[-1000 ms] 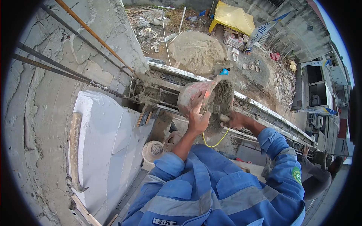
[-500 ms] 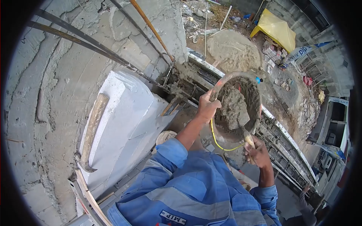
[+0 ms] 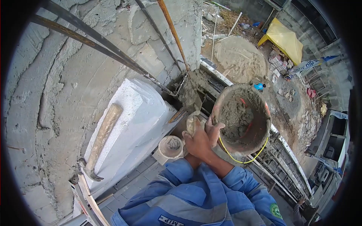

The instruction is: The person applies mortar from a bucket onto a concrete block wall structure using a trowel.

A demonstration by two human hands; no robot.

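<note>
My left hand (image 3: 215, 132) grips the near left rim of a round bucket (image 3: 261, 137), which is tilted and holds wet grey mortar (image 3: 235, 116). Crossing over my left wrist, my right hand (image 3: 199, 143) is closed round the handle of a trowel (image 3: 191, 124). The trowel's blade points away from me into the mortar-smeared gap beside the steel bars; its edges are hard to make out against the mortar. A yellow cord (image 3: 241, 162) loops under the bucket as its handle.
A claw hammer (image 3: 103, 139) lies on a white block (image 3: 132, 116) at left. Steel rebars (image 3: 113, 52) slant before the rough wall. A small pail (image 3: 171, 147) stands below my hands. A narrow rebar-filled form (image 3: 281, 162) runs right. Another person (image 3: 303, 213) is at lower right.
My right hand has swung left across my left arm, carrying the trowel out of the bucket to the gap by the rebars. The mortar heap on the blade no longer shows in the bucket.
</note>
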